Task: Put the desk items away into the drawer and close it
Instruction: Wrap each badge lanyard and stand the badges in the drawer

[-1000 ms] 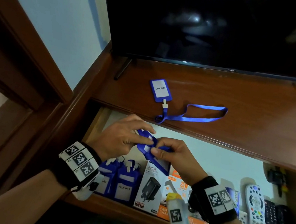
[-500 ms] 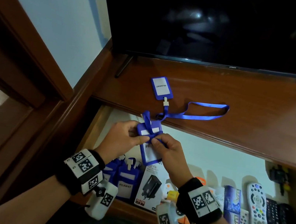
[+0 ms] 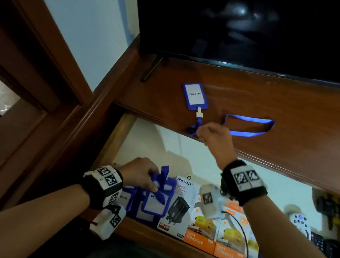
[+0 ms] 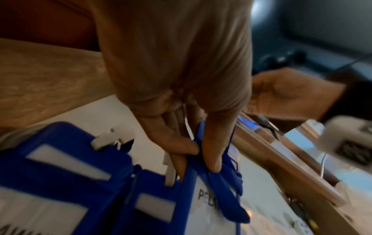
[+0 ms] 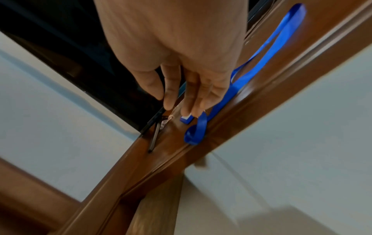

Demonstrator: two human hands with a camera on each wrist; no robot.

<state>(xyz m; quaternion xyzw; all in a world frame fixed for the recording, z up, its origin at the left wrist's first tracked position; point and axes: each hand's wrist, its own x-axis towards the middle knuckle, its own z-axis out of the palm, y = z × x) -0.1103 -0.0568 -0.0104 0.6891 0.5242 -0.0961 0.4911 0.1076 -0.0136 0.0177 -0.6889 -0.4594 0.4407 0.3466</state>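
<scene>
My left hand (image 3: 152,183) pinches a blue badge holder (image 3: 156,203) with its strap wound round it, low at the left end of the open drawer (image 3: 162,145). The left wrist view shows thumb and fingers (image 4: 211,152) clamped on the strap over that badge holder (image 4: 209,211). Beside it stand more blue badge holders (image 3: 123,199). Another blue badge holder (image 3: 194,96) lies on the desk top (image 3: 300,118), its lanyard (image 3: 247,125) looping right. My right hand (image 3: 205,132) hovers at the desk edge over the lanyard (image 5: 261,52), fingers (image 5: 171,95) extended and holding nothing.
The drawer also holds a white charger box (image 3: 181,208), orange charger boxes (image 3: 229,238) and remotes (image 3: 301,223) at the right. A dark TV (image 3: 258,27) stands at the back of the desk on a thin foot (image 3: 150,69). A wall and wooden frame close the left side.
Both hands were winding the strap on the badge holder above the drawer. Now the left hand alone has lowered it into the drawer, and the right hand has let go and risen to the desk lanyard.
</scene>
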